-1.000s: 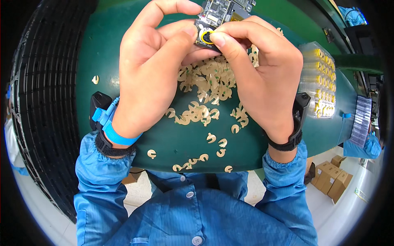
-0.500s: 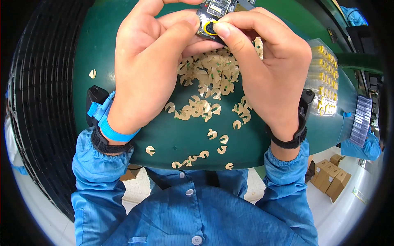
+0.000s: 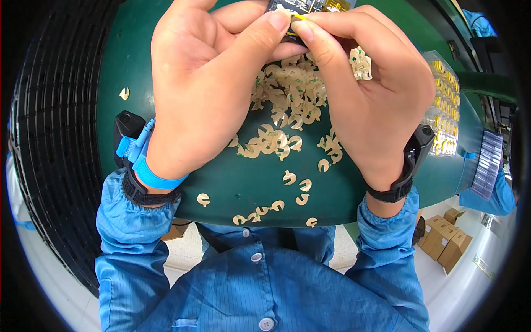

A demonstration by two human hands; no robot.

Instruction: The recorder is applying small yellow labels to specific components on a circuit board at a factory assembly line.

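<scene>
Shiny metal flecking the board [image 3: 307, 6], smooth table [image 3: 249, 185] here, papery tabs [image 3: 268, 143], glossy plastic tray [image 3: 430, 117], crinkled cloth sleeves [image 3: 133, 232]!

Black racking [image 3: 55, 138] flanks a green table [image 3: 243, 185] above pale flooring [image 3: 66, 288].

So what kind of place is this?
Probably an electronics factory or workshop: the fingers hold a circuit board, clear plastic trays of round yellow-rimmed parts stand to the right, and lots of little cream pieces lie on the green table.
</scene>
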